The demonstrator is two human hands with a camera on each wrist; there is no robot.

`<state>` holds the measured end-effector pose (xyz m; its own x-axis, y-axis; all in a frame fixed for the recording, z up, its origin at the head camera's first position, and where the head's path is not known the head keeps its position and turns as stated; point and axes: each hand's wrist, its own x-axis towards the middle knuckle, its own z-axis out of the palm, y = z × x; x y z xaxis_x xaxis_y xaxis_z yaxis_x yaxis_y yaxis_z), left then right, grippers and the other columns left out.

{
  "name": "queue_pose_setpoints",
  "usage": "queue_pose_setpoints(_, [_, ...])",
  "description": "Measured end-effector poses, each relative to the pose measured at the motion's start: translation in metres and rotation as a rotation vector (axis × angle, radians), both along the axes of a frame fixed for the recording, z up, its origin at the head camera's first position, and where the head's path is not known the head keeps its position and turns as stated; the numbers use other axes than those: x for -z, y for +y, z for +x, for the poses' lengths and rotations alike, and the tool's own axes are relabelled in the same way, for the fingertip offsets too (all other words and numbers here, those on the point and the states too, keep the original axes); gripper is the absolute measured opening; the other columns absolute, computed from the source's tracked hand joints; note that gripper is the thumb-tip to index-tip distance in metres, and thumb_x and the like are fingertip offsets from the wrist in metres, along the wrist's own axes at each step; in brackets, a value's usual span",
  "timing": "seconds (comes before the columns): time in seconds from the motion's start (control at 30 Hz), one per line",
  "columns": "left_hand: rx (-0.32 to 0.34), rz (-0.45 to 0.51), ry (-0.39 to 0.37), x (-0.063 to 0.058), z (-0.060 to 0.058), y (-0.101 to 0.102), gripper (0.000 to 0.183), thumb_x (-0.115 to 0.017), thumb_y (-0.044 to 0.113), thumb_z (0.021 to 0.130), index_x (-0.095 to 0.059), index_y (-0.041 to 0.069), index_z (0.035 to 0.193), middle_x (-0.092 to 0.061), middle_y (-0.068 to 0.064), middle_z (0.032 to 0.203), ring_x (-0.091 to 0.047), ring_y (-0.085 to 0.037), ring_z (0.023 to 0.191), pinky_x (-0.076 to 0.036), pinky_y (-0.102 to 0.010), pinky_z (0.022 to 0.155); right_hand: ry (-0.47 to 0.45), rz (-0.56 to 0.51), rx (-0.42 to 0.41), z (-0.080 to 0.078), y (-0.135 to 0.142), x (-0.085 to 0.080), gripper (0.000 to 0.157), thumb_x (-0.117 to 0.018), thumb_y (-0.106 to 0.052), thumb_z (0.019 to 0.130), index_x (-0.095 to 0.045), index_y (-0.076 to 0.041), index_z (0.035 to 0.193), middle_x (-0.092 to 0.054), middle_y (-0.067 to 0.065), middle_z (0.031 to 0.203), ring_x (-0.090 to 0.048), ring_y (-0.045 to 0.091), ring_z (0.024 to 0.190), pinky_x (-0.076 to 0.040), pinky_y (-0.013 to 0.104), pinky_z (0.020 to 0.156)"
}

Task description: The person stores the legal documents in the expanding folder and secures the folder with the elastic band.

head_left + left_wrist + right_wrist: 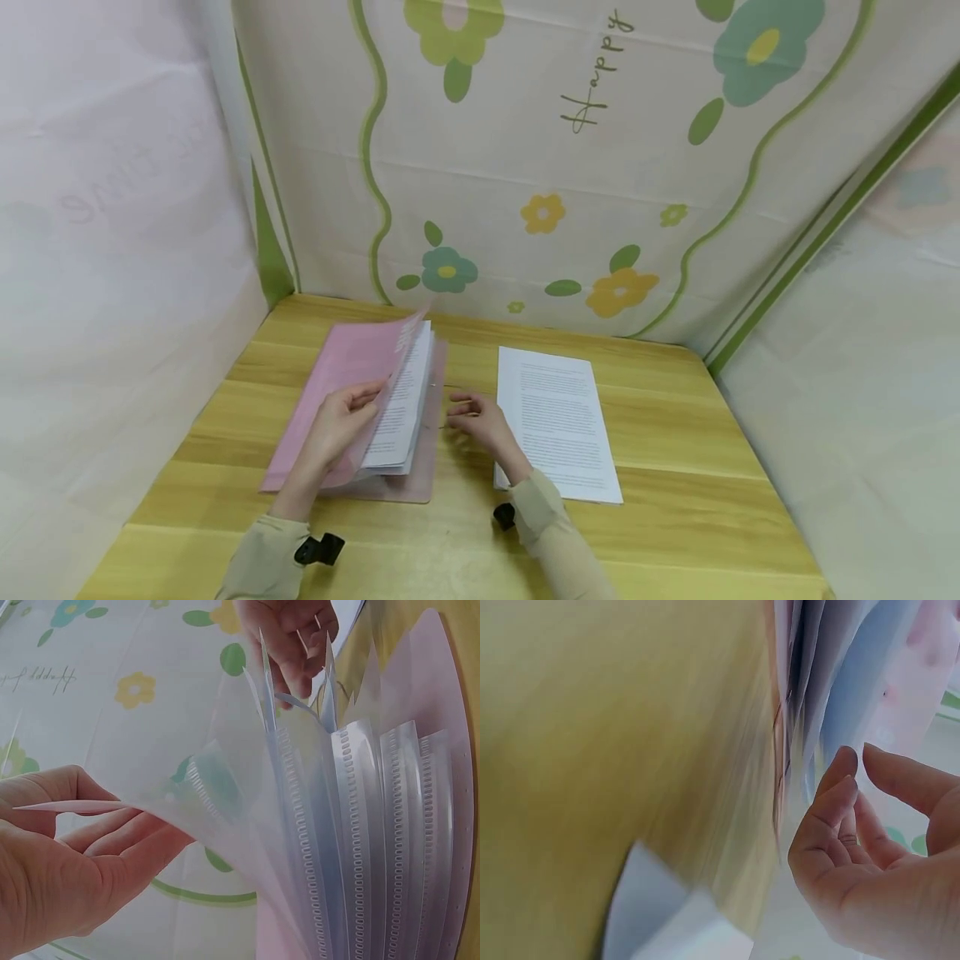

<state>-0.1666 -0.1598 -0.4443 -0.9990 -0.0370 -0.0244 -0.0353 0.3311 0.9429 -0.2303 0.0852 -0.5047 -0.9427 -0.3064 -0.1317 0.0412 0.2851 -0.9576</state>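
On the left side of the table lies a pink display book [437, 450] with clear punched pockets [356, 825] holding printed sheets [401, 408]. Between thumb and fingers, my left hand [337, 421] pinches the edge of its front cover [82, 805], lifted and bent up off the pages. My right hand [480, 419] is just beyond the book's right edge, close to the fanned pockets. Its fingers are loosely bent, with a gap between thumb and forefinger and nothing held, as the right wrist view shows. Fine dark cord lines run by the book's edge [778, 750].
A stack of printed paper [558, 425] lies to the right of the book, partly under my right wrist. Around the wooden table [675, 517] hang fabric walls with flower prints [480, 167]. Black wrist mounts [320, 549] sit at both sleeves.
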Motion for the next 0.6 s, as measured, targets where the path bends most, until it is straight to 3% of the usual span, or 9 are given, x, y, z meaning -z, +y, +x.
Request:
queue_pose_setpoints(0.17, [0.002, 0.001, 0.001, 0.0, 0.001, 0.0, 0.043, -0.052, 0.002, 0.094, -0.054, -0.005, 0.137, -0.058, -0.023, 0.139, -0.055, -0.035, 0.131, -0.044, -0.043, 0.108, 0.008, 0.008, 0.011, -0.002, 0.014, 0.002, 0.046, -0.069, -0.004, 0.088, -0.056, 0.007, 0.131, -0.067, 0.03, 0.116, -0.069, 0.036, 0.102, -0.056, 0.05, 0.087])
queue_pose_setpoints(0.4, [0.003, -0.001, 0.0, 0.0, 0.002, 0.0, 0.044, -0.052, 0.002, 0.095, -0.054, -0.004, 0.138, -0.057, -0.023, 0.14, -0.055, -0.035, 0.131, -0.044, -0.042, 0.107, -0.004, 0.009, 0.021, 0.001, 0.032, -0.006, 0.047, -0.067, -0.006, 0.09, -0.054, 0.006, 0.134, -0.064, 0.03, 0.119, -0.067, 0.034, 0.103, -0.055, 0.049, 0.091])
queue_pose_setpoints(0.6, [0.001, -0.013, -0.002, 0.0, 0.001, 0.001, 0.043, -0.052, 0.002, 0.095, -0.053, -0.005, 0.138, -0.056, -0.023, 0.141, -0.055, -0.036, 0.131, -0.043, -0.046, 0.109, 0.007, 0.046, 0.08, -0.003, 0.049, 0.001, 0.045, -0.068, -0.005, 0.088, -0.057, 0.006, 0.131, -0.067, 0.029, 0.116, -0.068, 0.031, 0.096, -0.056, 0.045, 0.083])
